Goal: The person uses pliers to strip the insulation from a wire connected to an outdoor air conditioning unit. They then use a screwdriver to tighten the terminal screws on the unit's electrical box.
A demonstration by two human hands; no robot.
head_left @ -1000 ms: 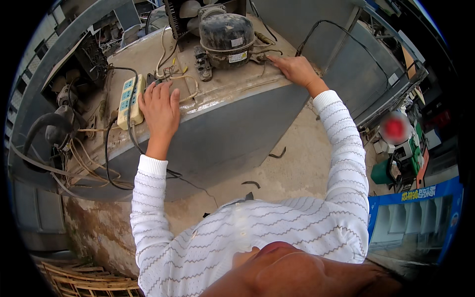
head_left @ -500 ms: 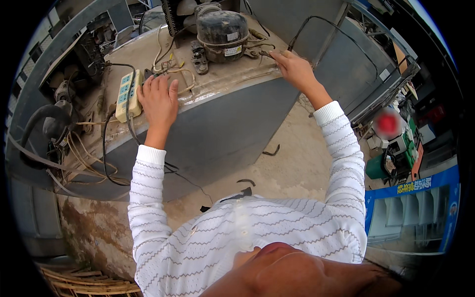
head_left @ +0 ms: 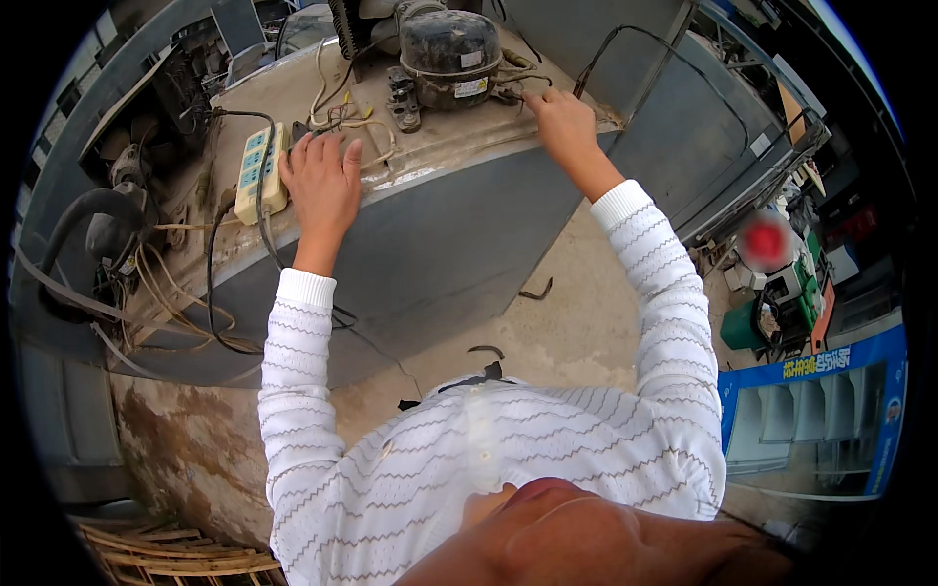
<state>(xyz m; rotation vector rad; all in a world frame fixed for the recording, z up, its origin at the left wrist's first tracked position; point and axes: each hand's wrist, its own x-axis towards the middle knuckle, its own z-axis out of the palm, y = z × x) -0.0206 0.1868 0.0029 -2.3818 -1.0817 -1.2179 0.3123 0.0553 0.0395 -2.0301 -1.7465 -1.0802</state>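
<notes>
A black, dusty compressor [head_left: 445, 44] with labels on its side stands on the worn board [head_left: 469, 132]. My right hand [head_left: 565, 122] is beside its right foot, fingers pinched together near the thin tubes [head_left: 523, 78]. What the pinch holds, if anything, is too small to make out. My left hand [head_left: 322, 181] rests palm down at the board's front edge, fingers stretched out. It lies just right of a cream power strip [head_left: 248, 200] with blue sockets. Beyond its fingertips are thin loose wires [head_left: 342, 112] and a pale cable [head_left: 383, 127].
On the left sit a dark motor-like unit [head_left: 112, 234], coiled tan wires [head_left: 156, 283] and a black cord [head_left: 210, 283]. A grey panel [head_left: 635, 127] rises at the right with a black cable [head_left: 674, 49] across it. Farther right are a green bin [head_left: 740, 327] and a blue-framed cabinet [head_left: 806, 420].
My right hand has shifted slightly left and up, closer to the compressor's foot. The board and compressor sit a little farther right and higher in view. My left hand stays beside the power strip.
</notes>
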